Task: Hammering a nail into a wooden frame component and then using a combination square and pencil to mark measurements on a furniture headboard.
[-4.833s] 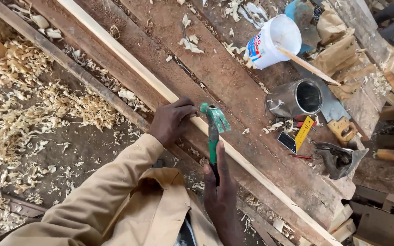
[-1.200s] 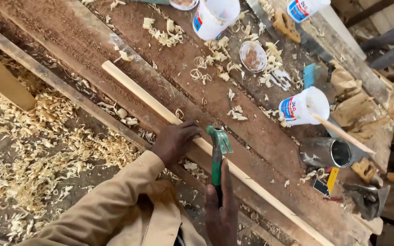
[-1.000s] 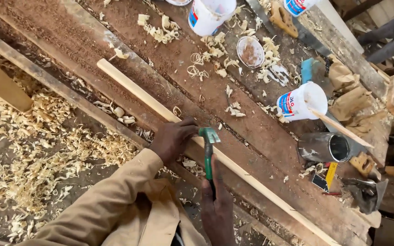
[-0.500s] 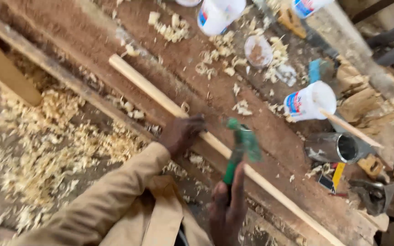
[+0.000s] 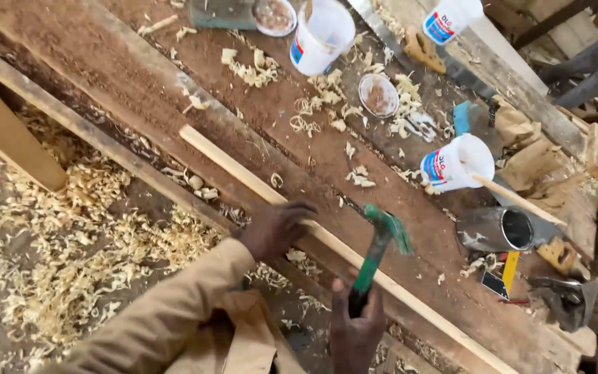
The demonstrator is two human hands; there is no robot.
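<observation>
1. The right hand [image 5: 356, 331] is closed round the handle of a green hammer [image 5: 377, 251], whose head stands raised beyond the fingers, just above a pale wooden strip [image 5: 257, 188].
2. The left hand [image 5: 275, 228] lies to the left of the hammer head, fingers curled and pressing on the strip, which runs on past both sides of that hand.
3. The strip lies along a reddish workbench [image 5: 140, 76].
4. Beyond the hammer stand a white tub [image 5: 455, 163] with a stick in it and a metal can [image 5: 496, 230].
5. Left of the left hand's sleeve, wood shavings [image 5: 57, 242] cover the floor.
</observation>
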